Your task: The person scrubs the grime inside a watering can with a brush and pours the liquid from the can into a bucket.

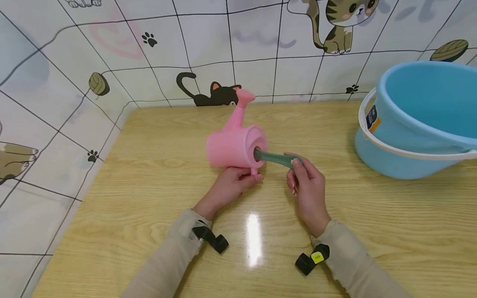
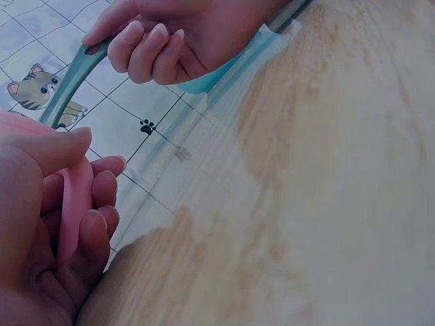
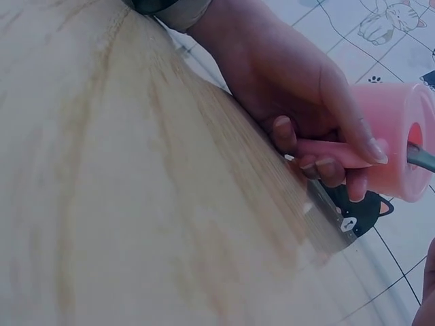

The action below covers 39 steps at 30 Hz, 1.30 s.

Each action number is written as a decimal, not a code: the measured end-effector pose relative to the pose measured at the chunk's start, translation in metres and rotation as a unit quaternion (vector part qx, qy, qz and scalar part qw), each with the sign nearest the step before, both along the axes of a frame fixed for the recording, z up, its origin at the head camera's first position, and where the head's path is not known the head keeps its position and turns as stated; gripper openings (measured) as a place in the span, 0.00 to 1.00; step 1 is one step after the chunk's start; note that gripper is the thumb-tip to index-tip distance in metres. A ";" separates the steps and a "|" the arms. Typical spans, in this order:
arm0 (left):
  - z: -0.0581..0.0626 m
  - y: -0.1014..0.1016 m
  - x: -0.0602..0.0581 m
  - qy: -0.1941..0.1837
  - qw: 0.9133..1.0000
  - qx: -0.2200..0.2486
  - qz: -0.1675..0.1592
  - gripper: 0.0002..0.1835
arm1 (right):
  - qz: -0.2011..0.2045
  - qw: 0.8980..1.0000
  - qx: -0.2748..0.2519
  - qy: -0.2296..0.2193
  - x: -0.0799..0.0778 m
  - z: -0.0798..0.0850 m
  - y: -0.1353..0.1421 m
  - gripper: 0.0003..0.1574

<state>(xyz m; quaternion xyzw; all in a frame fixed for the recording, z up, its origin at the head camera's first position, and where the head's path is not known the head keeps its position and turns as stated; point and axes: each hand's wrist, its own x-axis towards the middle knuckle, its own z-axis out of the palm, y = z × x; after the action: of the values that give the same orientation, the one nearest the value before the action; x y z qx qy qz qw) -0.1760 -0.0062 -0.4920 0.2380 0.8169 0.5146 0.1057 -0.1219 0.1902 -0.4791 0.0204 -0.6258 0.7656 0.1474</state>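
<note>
A pink toy watering can (image 1: 228,148) is tipped on its side above the table, its spout pointing to the back and its round opening facing right. My left hand (image 1: 235,184) grips the can's handle (image 3: 333,152), fingers curled around it and thumb on top. My right hand (image 1: 308,188) pinches the end of a green-handled tool (image 1: 276,158) between thumb and forefinger. The green handle (image 2: 76,80) has a hole near its end, and its other end goes into the can's opening. The tool's head is hidden inside the can.
Two light-blue plastic pieces, a bucket (image 1: 413,128) with a white carrying handle (image 1: 413,154) among them, stand at the right of the wooden table (image 1: 156,174). A tiled wall covering (image 1: 208,37) with cartoon cats bounds the back and left.
</note>
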 end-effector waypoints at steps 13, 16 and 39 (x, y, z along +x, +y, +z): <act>0.000 0.002 0.003 0.002 1.000 0.006 0.000 0.15 | -0.022 0.997 0.077 0.009 -0.001 0.003 0.011 0.22; -0.001 0.004 0.003 0.000 1.000 0.009 0.001 0.16 | -0.016 0.995 0.100 0.003 0.000 0.009 0.014 0.21; -0.006 0.006 0.003 0.042 0.999 0.008 0.019 0.13 | -0.032 0.986 0.161 0.035 -0.001 0.038 0.039 0.20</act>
<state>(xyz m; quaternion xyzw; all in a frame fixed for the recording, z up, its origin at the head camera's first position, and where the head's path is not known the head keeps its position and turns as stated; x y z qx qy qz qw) -0.1728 -0.0006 -0.4984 0.2447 0.8209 0.5125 0.0599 -0.1233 0.2294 -0.4407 0.0504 -0.7356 0.6487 0.1886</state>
